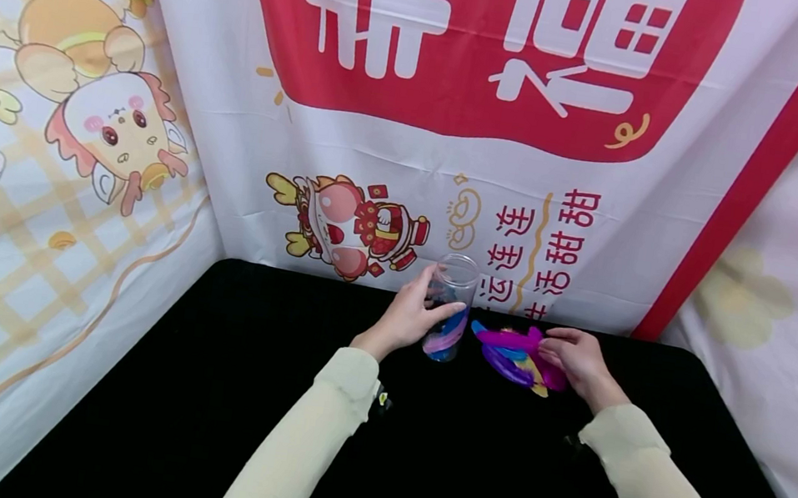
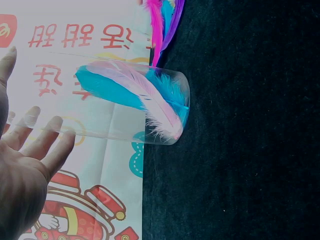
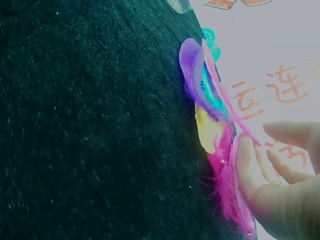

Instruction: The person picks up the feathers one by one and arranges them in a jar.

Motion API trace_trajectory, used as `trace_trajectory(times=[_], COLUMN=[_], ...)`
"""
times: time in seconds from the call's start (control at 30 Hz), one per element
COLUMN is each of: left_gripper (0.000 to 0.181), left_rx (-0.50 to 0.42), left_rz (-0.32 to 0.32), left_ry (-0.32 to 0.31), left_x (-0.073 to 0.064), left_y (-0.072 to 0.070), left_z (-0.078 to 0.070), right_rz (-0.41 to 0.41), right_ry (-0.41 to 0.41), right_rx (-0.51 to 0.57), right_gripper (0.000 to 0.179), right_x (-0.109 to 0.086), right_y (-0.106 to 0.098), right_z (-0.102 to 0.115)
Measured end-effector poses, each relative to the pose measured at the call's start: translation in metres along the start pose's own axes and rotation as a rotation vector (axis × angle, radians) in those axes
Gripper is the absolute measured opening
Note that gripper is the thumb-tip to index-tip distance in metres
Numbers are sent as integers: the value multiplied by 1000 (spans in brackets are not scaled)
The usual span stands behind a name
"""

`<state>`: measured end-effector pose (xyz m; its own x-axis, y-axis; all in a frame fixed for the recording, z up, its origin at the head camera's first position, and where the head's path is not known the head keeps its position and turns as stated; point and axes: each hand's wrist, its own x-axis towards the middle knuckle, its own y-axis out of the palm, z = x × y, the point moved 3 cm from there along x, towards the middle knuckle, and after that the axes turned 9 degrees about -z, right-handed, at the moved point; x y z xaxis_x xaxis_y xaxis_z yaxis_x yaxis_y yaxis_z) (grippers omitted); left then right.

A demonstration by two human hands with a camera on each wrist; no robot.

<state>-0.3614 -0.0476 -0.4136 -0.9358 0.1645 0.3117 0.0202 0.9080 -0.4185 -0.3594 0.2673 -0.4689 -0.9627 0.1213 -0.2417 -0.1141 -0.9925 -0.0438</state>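
My left hand (image 1: 408, 311) grips a clear cylindrical cup (image 1: 458, 269) near the back edge of the black table, thumb on the near side and fingers round the far side. Inside the cup, a pale pink feather (image 2: 157, 102) and a blue feather (image 2: 110, 90) lean against the wall. To the right lies a loose pile of bright feathers, with a purple feather (image 3: 190, 62), a yellow feather (image 3: 206, 131) and a magenta feather (image 3: 225, 185). At the pile's right side is my right hand (image 1: 577, 361), its thumb and forefinger parted around a thin magenta quill (image 3: 249, 131).
The black tabletop (image 1: 461, 467) spreads out in front of both forearms. Behind it hangs a white and red printed cloth (image 1: 463, 106), close to the cup and the feathers. A patterned cloth (image 1: 15, 232) borders the left side.
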Motion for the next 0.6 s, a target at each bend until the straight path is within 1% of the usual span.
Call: trace_trajectory(times=[0.17, 0.37, 0.5, 0.6], left_gripper=[73, 73, 75, 75], left_rx=[-2, -5, -10, -12], left_rz=[3, 2, 3, 3], left_ry=[1, 5, 5, 6], left_x=[1, 1, 1, 1], left_y=[0, 0, 0, 0], left_z=[1, 0, 1, 1], right_rz=[-2, -19, -19, -4], right_ry=[19, 26, 13, -14], right_rx=[32, 35, 48, 60], right_gripper=[50, 46, 44, 42], right_x=[0, 4, 5, 5], right_y=[4, 7, 7, 8], right_z=[1, -4, -6, -4])
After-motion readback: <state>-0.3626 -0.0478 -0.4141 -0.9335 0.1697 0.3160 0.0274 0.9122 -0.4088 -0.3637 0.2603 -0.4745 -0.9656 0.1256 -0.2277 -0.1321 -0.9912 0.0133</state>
